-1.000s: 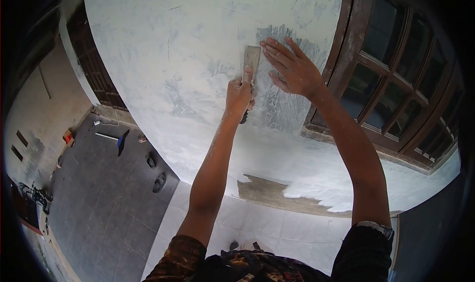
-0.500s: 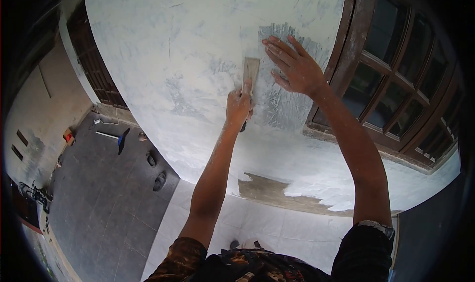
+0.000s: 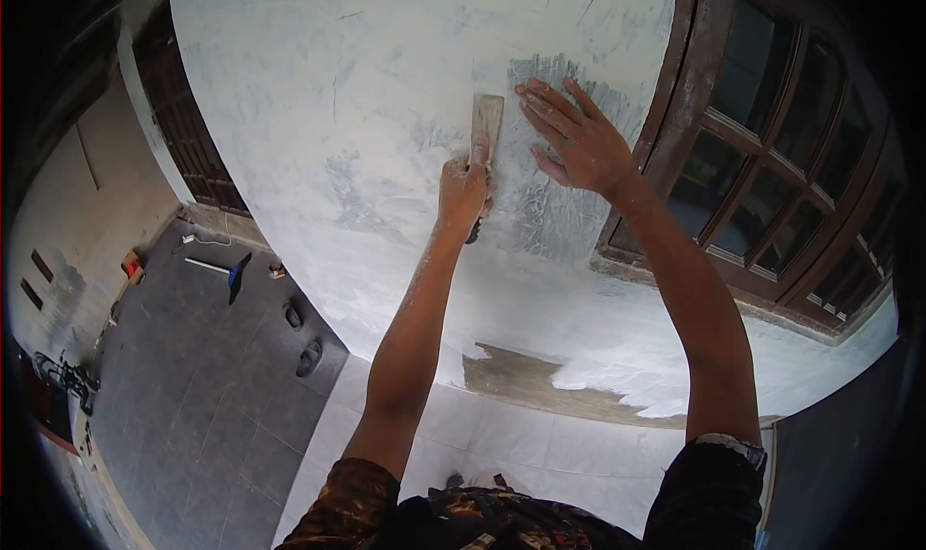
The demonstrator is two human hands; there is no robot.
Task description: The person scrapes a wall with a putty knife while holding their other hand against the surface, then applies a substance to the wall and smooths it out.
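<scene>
White plastered wall [image 3: 386, 96] fills most of the view, with a grey streaked patch just left of the dark wooden window frame [image 3: 675, 96]. A bare brown strip [image 3: 516, 371] shows low on the wall above the white tiles [image 3: 540, 444]. Grey floor [image 3: 193, 376] lies far below at left. Right hand [image 3: 577, 143] lies flat on the grey patch, fingers spread, holding nothing. Left hand [image 3: 463, 188] is clenched around the handle of a putty knife [image 3: 485, 125]; its blade points up, flat against the wall, just beside the right fingers.
</scene>
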